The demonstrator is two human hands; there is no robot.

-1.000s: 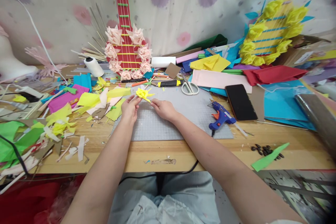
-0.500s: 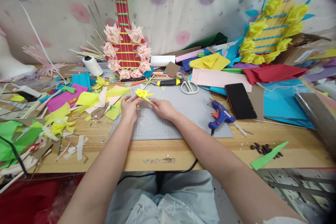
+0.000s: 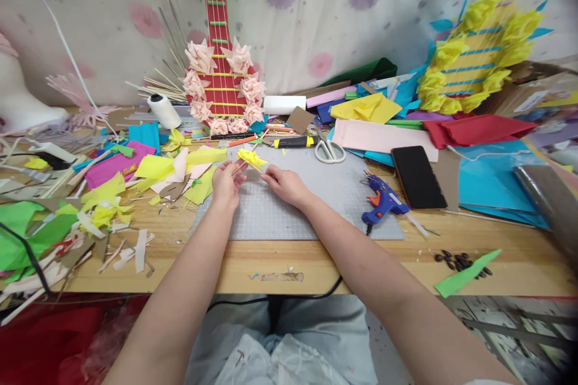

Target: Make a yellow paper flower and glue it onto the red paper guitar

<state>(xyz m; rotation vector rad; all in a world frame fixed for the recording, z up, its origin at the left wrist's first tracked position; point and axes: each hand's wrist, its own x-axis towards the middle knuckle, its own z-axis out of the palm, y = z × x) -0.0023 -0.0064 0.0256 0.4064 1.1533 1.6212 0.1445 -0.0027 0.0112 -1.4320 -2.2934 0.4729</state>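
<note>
A yellow paper flower (image 3: 251, 158) is held up over the far left part of the grey cutting mat (image 3: 280, 219). My left hand (image 3: 227, 183) is closed around its base, where a thin stick-like stem shows between the fingers. On the flower's other side, my right hand (image 3: 285, 185) pinches the end of a yellow paper piece that reaches out from the petals. The fingertips partly cover that end. Yellow paper scraps (image 3: 201, 185) lie just left of my left hand. Beyond the flower lies a black and yellow utility knife (image 3: 294, 142), with scissors (image 3: 330, 151) beside it.
A blue glue gun (image 3: 383, 200) rests on the mat's right side, near a black phone (image 3: 418, 177). At the back stand a red paper guitar (image 3: 222, 95) with pink flowers and a yellow one (image 3: 474, 63). A spool of white thread (image 3: 164, 111) and loose scraps fill the left.
The flower has turned and tilted in my hands, and its stem now shows at my left fingers. My right hand has shifted slightly. The whole view has swung a little to the left.
</note>
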